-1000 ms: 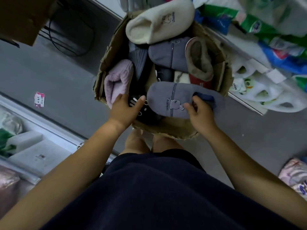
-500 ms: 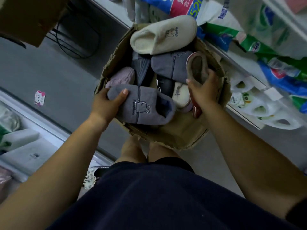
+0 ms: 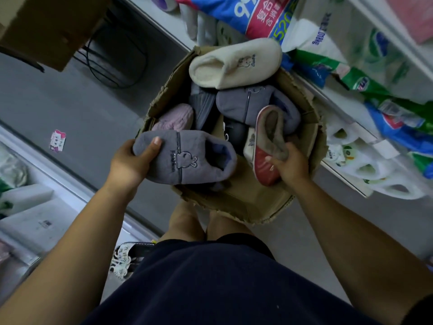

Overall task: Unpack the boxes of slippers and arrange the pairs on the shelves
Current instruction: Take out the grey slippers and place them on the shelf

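Note:
A torn cardboard box point(image 3: 248, 207) of slippers stands on the floor in front of my legs. My left hand point(image 3: 131, 163) grips the toe of a grey slipper point(image 3: 187, 158) with a rabbit motif, held over the box's near left corner. My right hand point(image 3: 290, 165) holds a red-soled slipper point(image 3: 269, 137) with a grey fleece lining, tilted on its side at the box's right. Inside lie a cream slipper point(image 3: 234, 64) at the far end, a second grey slipper point(image 3: 248, 104), a pink one point(image 3: 175, 118) and darker ones underneath.
White shelves point(image 3: 346, 106) on the right carry packs of toilet paper and tissue. Another low shelf point(image 3: 35, 207) runs along the left. A brown carton point(image 3: 46, 26) hangs at the top left. Black cables point(image 3: 117, 64) lie on the grey floor beyond the box.
The grey slipper passed from my right hand to my left and moved to the box's left side. My right hand reached in and pulled the red-soled slipper toward me.

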### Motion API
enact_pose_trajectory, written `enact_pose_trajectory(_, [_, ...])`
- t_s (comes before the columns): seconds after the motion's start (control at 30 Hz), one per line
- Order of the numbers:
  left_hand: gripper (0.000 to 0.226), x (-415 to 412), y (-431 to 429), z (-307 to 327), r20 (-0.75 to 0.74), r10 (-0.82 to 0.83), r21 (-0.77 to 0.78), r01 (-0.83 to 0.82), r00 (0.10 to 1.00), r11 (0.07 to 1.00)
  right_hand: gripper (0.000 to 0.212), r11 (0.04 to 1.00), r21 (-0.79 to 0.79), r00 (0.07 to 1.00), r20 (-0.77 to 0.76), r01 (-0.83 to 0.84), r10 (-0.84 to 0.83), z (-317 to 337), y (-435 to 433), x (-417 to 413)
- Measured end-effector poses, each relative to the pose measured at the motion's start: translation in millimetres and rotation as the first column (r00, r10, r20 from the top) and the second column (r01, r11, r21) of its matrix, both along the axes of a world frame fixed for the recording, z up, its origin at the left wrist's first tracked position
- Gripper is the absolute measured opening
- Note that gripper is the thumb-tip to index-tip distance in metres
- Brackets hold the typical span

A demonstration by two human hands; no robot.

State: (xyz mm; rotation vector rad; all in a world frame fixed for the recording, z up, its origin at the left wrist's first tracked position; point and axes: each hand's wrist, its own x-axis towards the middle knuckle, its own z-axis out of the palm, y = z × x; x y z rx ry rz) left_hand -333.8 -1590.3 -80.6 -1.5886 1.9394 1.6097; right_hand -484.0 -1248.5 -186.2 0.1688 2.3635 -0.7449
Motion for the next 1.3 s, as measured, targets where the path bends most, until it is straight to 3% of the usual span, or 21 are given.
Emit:
enact_pose_trajectory(0.1, [0.047,-1,-5,4,0.008,0.005,-0.025,-0.005,1.000,1.000,0.047,0.990,-0.108,0.976,0.191,-0.088,0.108,3,4,27])
enact_pose_trajectory(0.17, [0.044,-1,-5,7,0.014,-0.018,-0.018,0.018,1.000,1.000,0.058,0.978,-0.143,0.950,0.256,-0.149,0.182,2,6,38])
enact_pose_trajectory(0.23, [0.042,0,-4,8,0.020,-0.040,-0.010,0.040,0.999,0.999,0.068,0.981,-0.159,0.944,0.291,-0.111,0.154,4,3,39])
enact_pose_trajectory(0.37, [0.038,0,1,6,0.018,-0.020,-0.007,0.020,1.000,1.000,0.058,0.971,-0.219,0.964,0.262,0.092,-0.033,8,-16,7])
enact_pose_trajectory(0.43, [0.041,0,4,3,0.014,-0.003,-0.013,0.003,1.000,1.000,0.056,0.970,-0.217,0.984,0.162,0.106,-0.072,8,-30,-19])
enact_pose_trajectory(0.57, [0.037,-1,11,2,0.019,0.021,-0.020,-0.021,1.000,1.000,0.082,0.981,-0.190,0.998,0.049,0.040,-0.031,3,-65,-62])
enact_pose_trajectory(0.67, [0.036,2,14,3,0.029,0.038,-0.018,-0.038,0.999,0.999,0.099,0.994,-0.108,0.998,0.067,-0.005,0.012,-4,-85,-79])
enact_pose_trajectory(0.77, [0.037,8,15,6,0.018,0.083,0.011,-0.083,0.996,0.997,0.083,0.989,-0.114,0.985,0.151,0.097,-0.079,-10,-95,-86])
enact_pose_trajectory(0.83, [0.038,13,14,10,0.011,0.109,0.034,-0.110,0.994,0.993,0.073,0.991,-0.115,0.987,0.152,0.063,-0.046,-7,-97,-82])
enact_pose_trajectory(0.93, [0.044,22,9,14,0.021,0.184,0.077,-0.185,0.983,0.980,0.065,0.992,-0.124,0.997,0.079,-0.005,0.015,7,-93,-61])
enact_pose_trajectory(1.07, [0.074,40,-4,23,0.022,0.361,0.143,-0.360,0.932,0.922,0.061,0.985,-0.169,0.999,-0.023,0.039,-0.043,33,-78,-23])
enact_pose_trajectory(1.2, [0.055,53,-17,29,0.011,0.457,0.224,-0.448,0.889,0.865,0.053,0.979,-0.184,0.994,-0.045,0.093,-0.103,63,-68,11])
enact_pose_trajectory(1.3, [0.041,53,-29,37,0.000,0.465,0.298,-0.444,0.885,0.845,0.062,0.966,-0.217,0.987,-0.044,0.143,-0.156,88,-80,38])
